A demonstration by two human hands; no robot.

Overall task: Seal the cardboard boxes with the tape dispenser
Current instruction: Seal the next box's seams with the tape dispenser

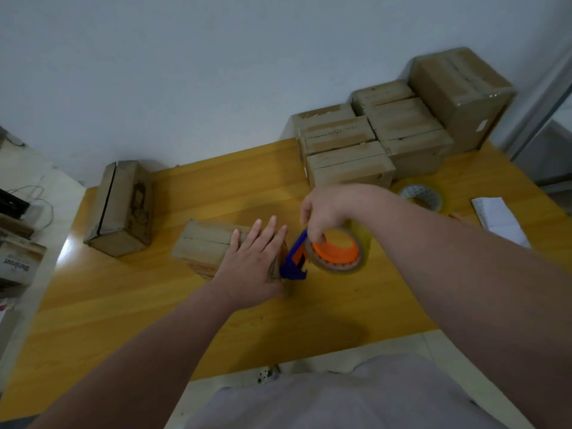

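**A:** Location of the work piece?

**B:** We find the cardboard box (204,243) lying mid-table (154,320). Our left hand (253,267) rests on it, fingers straight and slightly spread, pressing the flaps down. Our right hand (325,212) holds the tape dispenser (309,255) against the box's right end, fingers curled over the roll's top into the orange core.

**A:** Handling?

**B:** We judge the box light, with soft, worn board and flaps likely to bow, so press flat beside the seam. The dispenser looks like stiff, light plastic. Grip the frame or roll, away from the cutter.

**A:** Counts?

**B:** 9 boxes on the table:
- 1 under our hand
- 1 side box (120,205) at the left, its seam gaping
- 6 small boxes (349,162) grouped back right, apparently taped
- 1 large box (461,97) behind them

Also 1 dispenser and 1 spare roll (431,195).
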